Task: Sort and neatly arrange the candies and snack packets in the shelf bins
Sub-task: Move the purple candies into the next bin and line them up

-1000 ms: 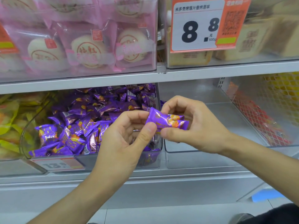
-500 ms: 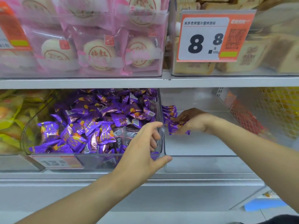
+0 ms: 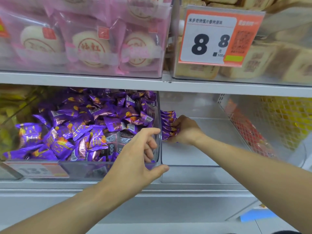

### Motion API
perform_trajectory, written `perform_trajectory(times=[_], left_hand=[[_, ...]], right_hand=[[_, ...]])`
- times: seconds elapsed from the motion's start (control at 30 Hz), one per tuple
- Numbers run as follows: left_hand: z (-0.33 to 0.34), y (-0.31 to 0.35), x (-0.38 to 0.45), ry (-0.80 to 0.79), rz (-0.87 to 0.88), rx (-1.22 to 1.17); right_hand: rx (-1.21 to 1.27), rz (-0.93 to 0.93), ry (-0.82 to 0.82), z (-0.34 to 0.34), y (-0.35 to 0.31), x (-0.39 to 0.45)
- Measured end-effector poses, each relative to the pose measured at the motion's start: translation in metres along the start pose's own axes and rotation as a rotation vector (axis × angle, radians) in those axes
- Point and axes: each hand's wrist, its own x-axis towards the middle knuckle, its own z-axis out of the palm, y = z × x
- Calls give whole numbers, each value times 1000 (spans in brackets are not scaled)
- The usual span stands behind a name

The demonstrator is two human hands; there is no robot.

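Note:
A clear bin (image 3: 84,171) on the lower shelf is heaped with purple candies (image 3: 94,125). To its right stands a nearly bare clear bin (image 3: 207,149). A short row of purple candies (image 3: 168,120) stands on edge against that bin's left wall. My right hand (image 3: 185,130) is inside the right bin, its fingers curled round the near end of the row. My left hand (image 3: 138,154) reaches over the front right corner of the heaped bin, with the thumb outside the wall and the fingers loosely curled inside. Nothing shows in its fingers.
The upper shelf holds a bin of pink-wrapped round cakes (image 3: 91,46) and a bin of tan packets behind an 8.8 price card (image 3: 212,41). Yellow snack packets (image 3: 11,115) lie at far left. A mesh-fronted bin with red and yellow packets (image 3: 273,125) stands at right.
One second ago both hands held a single purple candy in front of the bins. My right hand carried it into the right bin to the row, and my left hand dropped to the heaped bin's corner.

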Motion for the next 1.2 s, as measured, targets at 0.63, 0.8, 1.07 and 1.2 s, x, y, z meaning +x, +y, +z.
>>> perform_trajectory(times=[0.63,0.8,1.07,1.2], left_hand=[[-3,-1,0,-21,-22,-27],[-3,2,0,-23,-36,-31],[-4,5,0,-36,-58,-46],[-4,6,0,-42,-79,-54]], right_hand=[[203,173,-67,2,11,5],[265,201,-78,1,9,2],[238,210,-86,-1,13,4],[170,203,-59,-2,13,4]])
